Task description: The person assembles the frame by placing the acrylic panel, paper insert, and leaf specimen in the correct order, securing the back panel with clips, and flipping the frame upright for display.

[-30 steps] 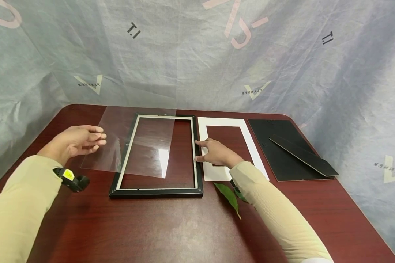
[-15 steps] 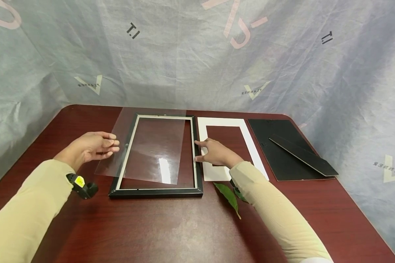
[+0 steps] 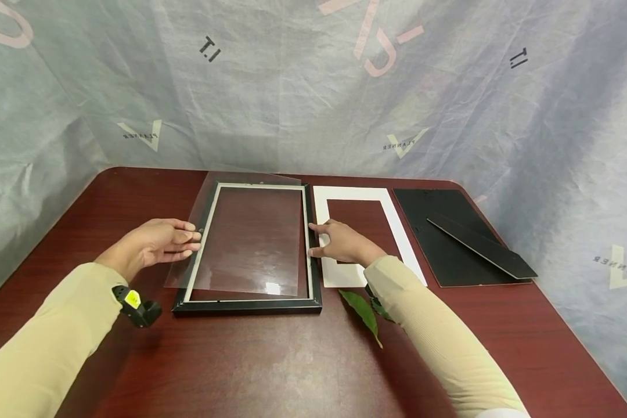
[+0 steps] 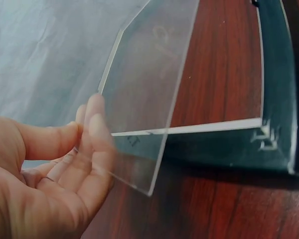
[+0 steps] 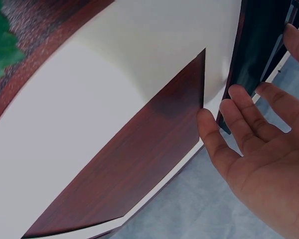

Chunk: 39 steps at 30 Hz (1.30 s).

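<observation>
Black frame (image 3: 247, 307) has the clear sheet (image 3: 245, 241) held over it, overhanging its left side. Left grip (image 3: 159, 242) pinches the sheet's left edge; right grip (image 3: 345, 242), loosely spread, touches the frame's right side, clasping nothing. Sheet looks light, fairly stiff, slick, probably scratch-prone; best held by edges.

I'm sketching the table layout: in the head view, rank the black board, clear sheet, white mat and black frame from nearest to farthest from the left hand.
1. Clear sheet: held in the left hand.
2. Black frame: right of the hand.
3. White mat: right of the frame.
4. Black board: right of the mat.
</observation>
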Each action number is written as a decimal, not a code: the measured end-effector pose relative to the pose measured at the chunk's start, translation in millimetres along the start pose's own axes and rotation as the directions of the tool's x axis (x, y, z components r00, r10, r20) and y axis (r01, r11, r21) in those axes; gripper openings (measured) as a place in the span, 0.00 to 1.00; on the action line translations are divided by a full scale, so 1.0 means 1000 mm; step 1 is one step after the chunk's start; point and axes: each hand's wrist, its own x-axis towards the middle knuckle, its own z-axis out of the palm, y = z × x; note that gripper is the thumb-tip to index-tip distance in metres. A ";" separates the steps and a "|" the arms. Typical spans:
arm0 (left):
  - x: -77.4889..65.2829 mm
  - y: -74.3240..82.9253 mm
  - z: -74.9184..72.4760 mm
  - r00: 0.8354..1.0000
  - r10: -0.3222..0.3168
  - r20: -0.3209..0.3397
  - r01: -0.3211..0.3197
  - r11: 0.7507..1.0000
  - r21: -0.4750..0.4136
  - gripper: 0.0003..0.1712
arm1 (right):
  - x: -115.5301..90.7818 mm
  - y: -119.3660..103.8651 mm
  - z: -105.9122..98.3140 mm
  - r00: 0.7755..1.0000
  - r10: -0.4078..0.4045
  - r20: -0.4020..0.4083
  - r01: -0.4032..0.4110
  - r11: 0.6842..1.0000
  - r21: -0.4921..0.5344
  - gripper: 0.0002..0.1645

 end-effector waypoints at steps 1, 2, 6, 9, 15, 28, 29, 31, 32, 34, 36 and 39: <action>0.000 0.000 0.001 1.000 0.003 0.006 -0.003 1.000 -0.006 0.18 | 0.000 0.000 0.000 1.000 -0.001 0.000 0.001 1.000 -0.001 0.44; 0.001 0.000 0.001 1.000 0.004 0.010 -0.004 1.000 -0.013 0.16 | 0.000 0.000 0.000 1.000 -0.002 0.000 0.002 1.000 0.000 0.44; 0.002 -0.001 0.005 1.000 0.005 0.023 -0.004 0.999 -0.038 0.13 | -0.001 0.000 0.000 1.000 -0.001 0.002 0.001 1.000 0.009 0.44; 0.004 -0.003 0.007 0.999 0.009 0.033 -0.007 0.999 -0.051 0.14 | -0.001 0.001 0.000 1.000 -0.003 0.003 0.003 1.000 0.008 0.44; 0.006 -0.007 0.007 0.999 0.016 0.039 -0.014 0.998 -0.058 0.14 | 0.000 0.001 0.000 1.000 -0.008 0.002 0.008 1.000 0.002 0.44; 0.004 -0.005 0.016 1.000 -0.004 0.027 0.005 1.000 -0.024 0.13 | 0.000 0.001 0.001 1.000 -0.003 0.008 0.003 1.000 0.004 0.44; 0.003 -0.005 0.016 1.000 -0.005 0.028 0.005 1.000 -0.024 0.13 | 0.000 0.001 0.001 1.000 -0.002 0.008 0.002 1.000 0.002 0.44; 0.003 -0.005 0.018 1.000 -0.004 0.029 0.005 1.000 -0.026 0.11 | 0.000 0.001 0.001 1.000 -0.002 0.008 0.002 1.000 -0.001 0.44; 0.003 -0.005 0.018 1.000 -0.004 0.028 0.005 1.000 -0.027 0.11 | 0.000 0.001 0.001 1.000 -0.001 0.008 0.001 1.000 -0.001 0.44; 0.003 -0.005 0.019 1.000 -0.002 0.024 0.002 1.000 -0.029 0.11 | 0.000 0.001 0.001 1.000 -0.001 0.008 0.001 1.000 -0.001 0.44; 0.004 -0.006 0.020 1.000 0.001 0.018 -0.001 1.000 -0.028 0.12 | -0.001 0.001 0.000 1.000 -0.004 0.008 0.004 1.000 -0.001 0.44; 0.006 -0.007 0.021 1.000 0.005 0.013 -0.005 1.000 -0.026 0.15 | -0.001 0.000 -0.001 1.000 -0.008 0.010 0.008 1.000 -0.006 0.44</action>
